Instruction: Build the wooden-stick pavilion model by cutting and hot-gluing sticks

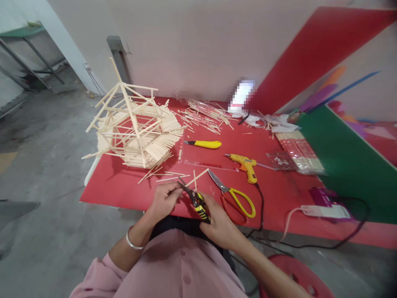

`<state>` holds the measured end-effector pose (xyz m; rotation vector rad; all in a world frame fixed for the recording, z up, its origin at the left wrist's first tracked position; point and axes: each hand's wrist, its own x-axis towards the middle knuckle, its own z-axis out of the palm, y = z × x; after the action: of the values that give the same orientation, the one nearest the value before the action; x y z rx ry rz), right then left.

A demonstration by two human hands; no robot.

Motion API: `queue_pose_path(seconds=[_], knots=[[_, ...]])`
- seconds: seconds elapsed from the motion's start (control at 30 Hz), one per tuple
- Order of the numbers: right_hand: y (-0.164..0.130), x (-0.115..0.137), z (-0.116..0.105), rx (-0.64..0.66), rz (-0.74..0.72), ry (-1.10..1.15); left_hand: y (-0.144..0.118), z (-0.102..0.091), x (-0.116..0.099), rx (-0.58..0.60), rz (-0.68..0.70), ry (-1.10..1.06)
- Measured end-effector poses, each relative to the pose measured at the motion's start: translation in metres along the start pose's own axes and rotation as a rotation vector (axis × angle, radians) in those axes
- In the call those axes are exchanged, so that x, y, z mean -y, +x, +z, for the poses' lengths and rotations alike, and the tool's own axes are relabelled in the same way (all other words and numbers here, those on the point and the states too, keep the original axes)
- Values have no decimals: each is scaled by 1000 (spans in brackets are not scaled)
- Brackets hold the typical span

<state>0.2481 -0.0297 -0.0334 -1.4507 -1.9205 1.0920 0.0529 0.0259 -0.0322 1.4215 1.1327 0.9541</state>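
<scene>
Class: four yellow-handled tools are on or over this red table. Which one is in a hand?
The black-and-yellow cutters, gripped in the right hand; knife, glue gun and scissors lie untouched.

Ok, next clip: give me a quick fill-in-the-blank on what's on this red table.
1. The right hand grips black-and-yellow ____.
2. The left hand pinches a thin wooden ____.
3. The glue gun lying on the table is ____ in colour.
4. The stick model stands to the person's ____.

Missing words: cutters; stick; yellow; left
</scene>
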Motion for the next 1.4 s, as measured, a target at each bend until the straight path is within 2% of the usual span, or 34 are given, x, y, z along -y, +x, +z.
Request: queue_pose_path(seconds=[0.07, 0.13, 0.4, 0.53, 0.6, 0.73, 0.9, 1.1, 1.27, 1.4], knots=[[1, -1, -1, 13, -16, -1, 2, -3, -1, 76, -130, -131], [1, -2, -3, 6, -24, -18, 3, -5, -3, 130, -198, -216], [-3, -3, -2, -8, -46, -35, 5, -6, -2, 222, -335, -499], [-1, -7, -1, -4, -50, -62, 9, -11, 5, 361, -433, -712], [0, -8, -1, 4, -61, -75, 11, -14, 6, 419, -455, -767], [1, -4, -2, -4, -56, -38, 12, -16, 7, 456, -476, -812], [3, 1, -4, 15, 23, 6, 12, -10, 11, 368, -479, -786], [6, 5, -16, 90, -1, 177, 15, -12, -1, 172, -364, -495], [7, 8, -17, 155, 88, 286, 16, -15, -7, 148, -290, -313], [6, 8, -15, 295, 273, 615, 13, -12, 7, 163, -279, -394]])
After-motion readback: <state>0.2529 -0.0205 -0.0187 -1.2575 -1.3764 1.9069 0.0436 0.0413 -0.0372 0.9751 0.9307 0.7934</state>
